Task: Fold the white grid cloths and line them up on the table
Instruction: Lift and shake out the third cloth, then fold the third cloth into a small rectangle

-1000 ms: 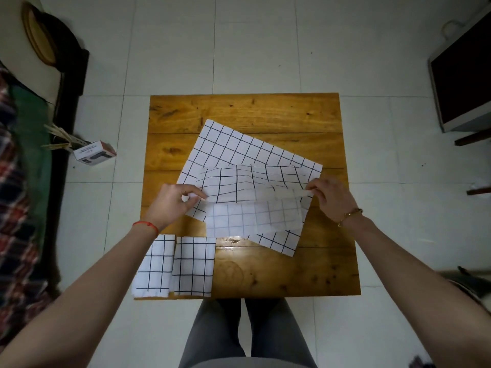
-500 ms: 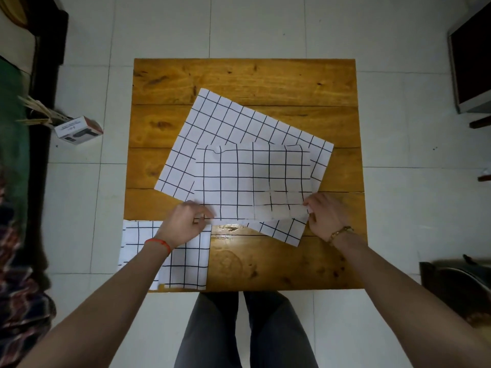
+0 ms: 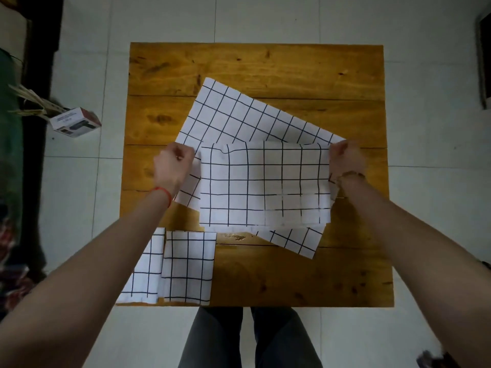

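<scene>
A white grid cloth [image 3: 263,184] lies folded in half in the middle of the wooden table [image 3: 255,67]. My left hand [image 3: 174,166] pinches its far left corner and my right hand [image 3: 345,160] pinches its far right corner. Under it a larger unfolded grid cloth [image 3: 239,118] lies flat and skewed, showing beyond and at the near right. Two folded grid cloths sit side by side at the table's near left corner: one [image 3: 187,266] fully seen, the other [image 3: 144,272] partly hidden by my left forearm.
A small cardboard box [image 3: 75,122] lies on the tiled floor left of the table, beside dark furniture. A dark screen [image 3: 485,65] stands at the right edge. My legs [image 3: 249,338] are under the table's near edge.
Both hands moved from the cloth's near edge up to its far corners. The top cloth now lies as a flatter, folded rectangle.
</scene>
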`<act>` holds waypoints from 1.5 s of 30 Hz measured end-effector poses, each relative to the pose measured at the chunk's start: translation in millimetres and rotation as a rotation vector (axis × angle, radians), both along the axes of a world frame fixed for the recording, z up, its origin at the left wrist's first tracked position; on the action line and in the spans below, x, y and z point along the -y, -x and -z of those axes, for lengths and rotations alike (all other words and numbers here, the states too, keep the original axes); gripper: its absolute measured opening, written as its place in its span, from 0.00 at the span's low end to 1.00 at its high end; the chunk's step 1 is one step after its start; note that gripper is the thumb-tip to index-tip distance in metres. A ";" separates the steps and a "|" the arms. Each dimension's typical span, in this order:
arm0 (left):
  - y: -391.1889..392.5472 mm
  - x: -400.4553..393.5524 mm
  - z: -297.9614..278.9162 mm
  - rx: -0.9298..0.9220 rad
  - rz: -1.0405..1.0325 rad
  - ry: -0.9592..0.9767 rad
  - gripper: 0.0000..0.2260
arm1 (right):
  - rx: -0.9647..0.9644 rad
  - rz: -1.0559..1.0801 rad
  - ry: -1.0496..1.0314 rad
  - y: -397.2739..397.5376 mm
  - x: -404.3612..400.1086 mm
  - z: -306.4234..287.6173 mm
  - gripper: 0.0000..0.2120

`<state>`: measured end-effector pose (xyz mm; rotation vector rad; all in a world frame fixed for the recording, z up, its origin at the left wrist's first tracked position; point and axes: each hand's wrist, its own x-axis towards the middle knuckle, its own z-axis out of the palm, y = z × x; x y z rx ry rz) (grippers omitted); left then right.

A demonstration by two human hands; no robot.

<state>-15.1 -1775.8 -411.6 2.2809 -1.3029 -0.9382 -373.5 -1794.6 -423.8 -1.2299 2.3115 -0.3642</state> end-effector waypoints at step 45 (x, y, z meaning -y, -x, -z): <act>23.4 -15.5 37.1 0.389 0.616 0.134 0.26 | -0.200 -1.057 0.089 -114.2 6.5 23.9 0.24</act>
